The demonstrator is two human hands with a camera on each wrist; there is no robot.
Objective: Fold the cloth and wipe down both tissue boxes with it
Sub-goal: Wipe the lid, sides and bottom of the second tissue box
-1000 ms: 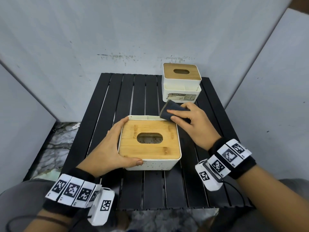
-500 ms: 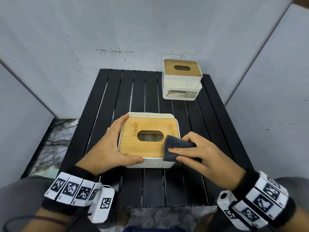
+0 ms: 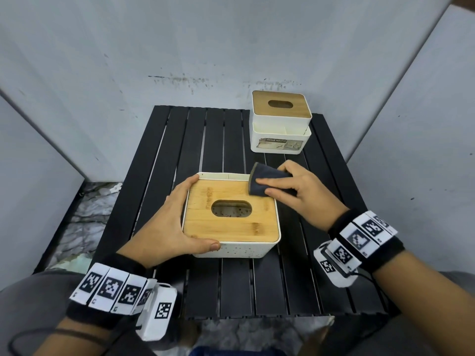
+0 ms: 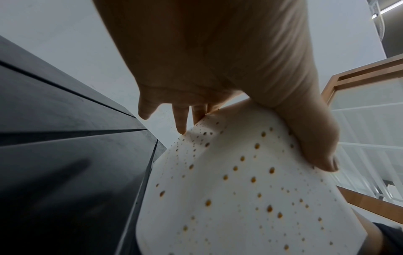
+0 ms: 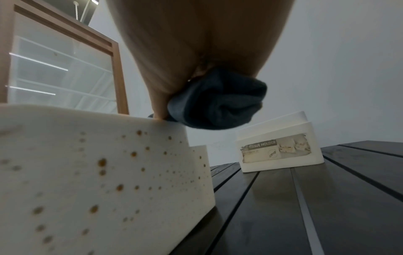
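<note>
Near tissue box (image 3: 231,217) at the table (image 3: 257,283) centre, long axis left to right. The left hand (image 3: 169,227) clamps its left side, thumb on the front wall. The right hand (image 3: 295,194) pinches the folded cloth (image 3: 264,183) on the lid's far right corner. The far tissue box (image 3: 281,122) stands beyond the cloth, nearer the right hand. The head view shows the wooden lid; the right wrist view shows the cloth overhanging the box's edge.

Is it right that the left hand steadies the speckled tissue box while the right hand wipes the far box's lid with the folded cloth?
Not quite. The right hand presses the cloth on the speckled box's own lid, per the head view. The left hand does steady it.
</note>
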